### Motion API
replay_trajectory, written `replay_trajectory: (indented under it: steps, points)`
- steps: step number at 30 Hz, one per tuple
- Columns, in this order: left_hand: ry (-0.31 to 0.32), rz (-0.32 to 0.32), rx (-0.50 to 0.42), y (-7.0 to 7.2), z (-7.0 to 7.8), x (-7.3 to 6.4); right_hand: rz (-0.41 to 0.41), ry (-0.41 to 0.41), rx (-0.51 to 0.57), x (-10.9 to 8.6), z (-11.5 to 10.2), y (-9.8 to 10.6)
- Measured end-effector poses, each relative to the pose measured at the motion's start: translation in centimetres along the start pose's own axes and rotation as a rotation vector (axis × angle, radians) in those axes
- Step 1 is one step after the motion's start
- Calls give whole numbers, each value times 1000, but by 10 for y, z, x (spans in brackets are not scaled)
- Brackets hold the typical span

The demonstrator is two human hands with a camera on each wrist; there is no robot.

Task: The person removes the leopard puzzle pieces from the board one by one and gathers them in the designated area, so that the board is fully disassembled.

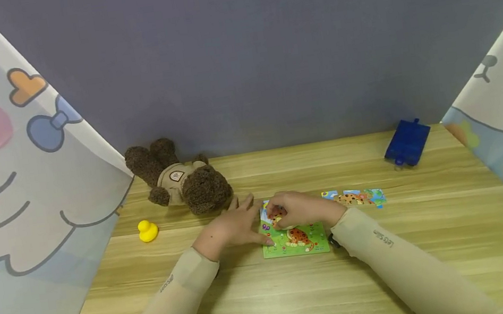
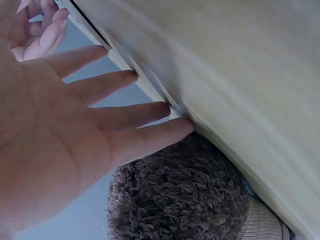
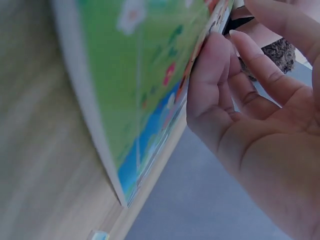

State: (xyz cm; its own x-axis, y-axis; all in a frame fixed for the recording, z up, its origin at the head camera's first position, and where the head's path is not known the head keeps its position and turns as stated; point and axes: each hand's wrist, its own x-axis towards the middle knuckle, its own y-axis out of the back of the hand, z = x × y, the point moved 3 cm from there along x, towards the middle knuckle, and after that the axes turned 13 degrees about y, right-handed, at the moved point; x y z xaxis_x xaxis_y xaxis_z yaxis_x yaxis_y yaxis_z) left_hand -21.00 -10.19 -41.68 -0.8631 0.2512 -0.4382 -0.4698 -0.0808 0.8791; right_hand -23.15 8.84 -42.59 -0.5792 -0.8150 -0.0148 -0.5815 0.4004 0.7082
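Observation:
A picture puzzle board with a green, spotted-leopard scene lies flat on the table. My left hand is spread at its left side, with the thumb over the board's edge; the fingers are straight in the left wrist view. From the right, my right hand reaches over the upper part of the board. Its thumb and bent fingers pinch a leopard-patterned puzzle piece against the upper left, partly hidden by the fingers. More loose puzzle pieces lie on the table just right of the board.
A brown teddy bear lies behind my left hand, its head close to the fingers. The yellow rubber duck stands at the left. A dark blue flat case lies at the back right. Printed cloth walls and a grey back panel enclose the table.

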Motion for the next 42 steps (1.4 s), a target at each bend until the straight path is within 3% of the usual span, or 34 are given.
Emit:
replay_trajectory:
  steps: [14,24,42]
  points:
    - [45,-21,33,-2,0,-1,-53,7,-78,6,-6,-10]
    - [35,-6,31,-2,2,2,-67,-1,-92,3,-12,-8]
    - [33,-4,21,2,6,1,-83,24,-83,3,-3,-8]
